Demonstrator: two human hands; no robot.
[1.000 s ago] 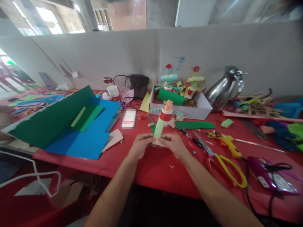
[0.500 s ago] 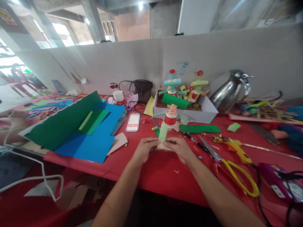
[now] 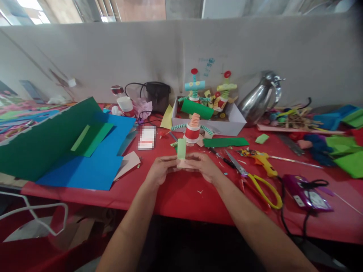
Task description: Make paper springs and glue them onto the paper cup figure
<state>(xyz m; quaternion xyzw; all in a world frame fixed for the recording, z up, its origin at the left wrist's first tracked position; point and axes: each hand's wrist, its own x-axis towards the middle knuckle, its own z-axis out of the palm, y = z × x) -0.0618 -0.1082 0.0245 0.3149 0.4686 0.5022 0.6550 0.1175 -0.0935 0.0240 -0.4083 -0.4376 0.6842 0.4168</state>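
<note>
My left hand [image 3: 159, 168] and my right hand [image 3: 204, 165] are closed, pinching paper strips between them above the red table. A light green paper strip [image 3: 181, 149] stands upright from the pinch, and a pale peach paper strip [image 3: 183, 164] lies across it at its lower end. Whether the two are stuck together cannot be seen. Just beyond my hands is a red and white paper cup [image 3: 192, 134], topped by a folded orange paper spring [image 3: 194, 119]. Mint-green folded paper arms [image 3: 179, 128] spread from its sides.
Yellow-handled scissors [image 3: 263, 190], a yellow glue gun [image 3: 263, 163] and a purple box with cords [image 3: 306, 192] lie right. A white box [image 3: 210, 126] holds similar paper figures, beside a leaning steel jug [image 3: 262, 96]. Blue card [image 3: 85, 177] and dark green card [image 3: 53, 145] lie left.
My view has tilted down and turned slightly right, so the scene sits higher and further left. Both hands keep their pinch on the strips. A person's hand at the far left has left view.
</note>
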